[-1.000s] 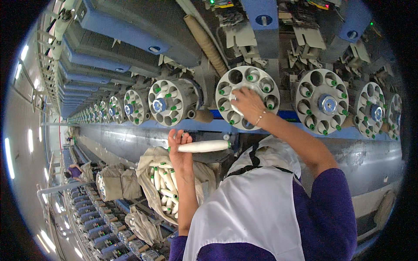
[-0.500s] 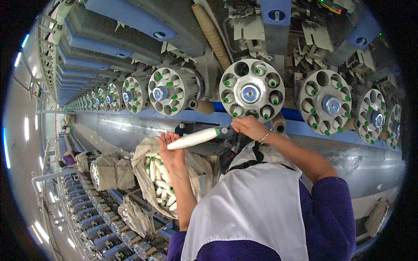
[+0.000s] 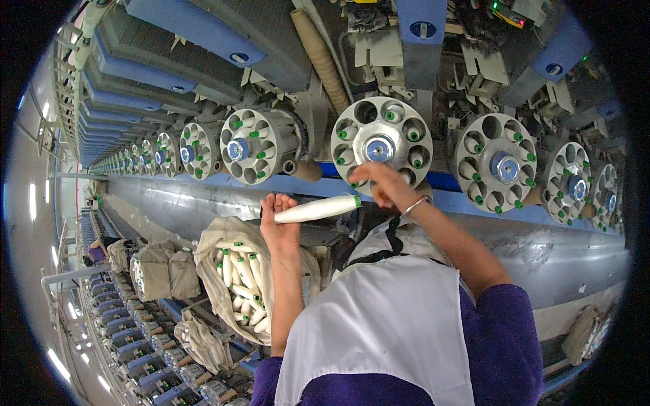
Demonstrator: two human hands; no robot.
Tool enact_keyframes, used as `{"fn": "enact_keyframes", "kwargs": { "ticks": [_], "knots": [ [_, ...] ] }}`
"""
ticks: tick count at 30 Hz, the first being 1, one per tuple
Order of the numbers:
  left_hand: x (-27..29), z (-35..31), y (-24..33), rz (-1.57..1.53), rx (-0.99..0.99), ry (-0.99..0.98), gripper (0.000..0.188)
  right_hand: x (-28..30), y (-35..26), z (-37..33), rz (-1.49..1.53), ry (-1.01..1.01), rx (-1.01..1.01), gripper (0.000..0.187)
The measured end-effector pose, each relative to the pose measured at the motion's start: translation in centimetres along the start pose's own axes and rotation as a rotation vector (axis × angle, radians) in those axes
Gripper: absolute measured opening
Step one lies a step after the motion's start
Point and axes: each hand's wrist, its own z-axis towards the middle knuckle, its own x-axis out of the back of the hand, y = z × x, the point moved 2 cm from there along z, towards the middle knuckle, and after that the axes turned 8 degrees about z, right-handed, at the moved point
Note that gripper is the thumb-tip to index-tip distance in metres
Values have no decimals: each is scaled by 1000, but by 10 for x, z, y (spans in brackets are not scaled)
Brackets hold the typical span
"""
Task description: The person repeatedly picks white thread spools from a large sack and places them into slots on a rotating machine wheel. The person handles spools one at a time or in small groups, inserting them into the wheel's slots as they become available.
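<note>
Bobbin [image 3: 317, 209], white yarn wound on a tube with a green tip, lies nearly level in front of the machine, just below the round magazine [image 3: 381, 149]; left hand [image 3: 279, 220] has its grip wrapped closed around the bobbin's butt end; green tip points toward the right hand [image 3: 383, 185].

Change over the last second: right hand was up on the magazine's face, fingers in among the pockets; now it has dropped to the magazine's lower rim, just beside the bobbin's green tip, fingers curled; whether it pinches a yarn end or anything else, cannot tell. Bobbin has tilted up a little and come back near level, staying in the left grip throughout.

Judgement: work has passed from handling the magazine to handling the bobbin's tip end; the bobbin is not yet seated in any pocket.

Cloth bag [image 3: 233, 271] of more white bobbins hangs open below the left forearm; further magazines [image 3: 497, 166] run along the machine's edge both ways.
</note>
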Motion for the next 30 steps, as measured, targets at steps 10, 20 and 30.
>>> {"fn": "enact_keyframes", "kwargs": {
  "ticks": [10, 20, 30],
  "knots": [
    [-16, -9, -16, 38, -38, -5, 25, -9, 40, 6, -631, 176, 896, 28],
    [-9, -5, -22, -36, 73, -15, 28, 74, 5, -23, 314, 204, 172, 18],
    [-53, -13, -114, 827, -200, -407, 21, 62, -19, -62, -559, -342, -406, 25]
  ]
}}
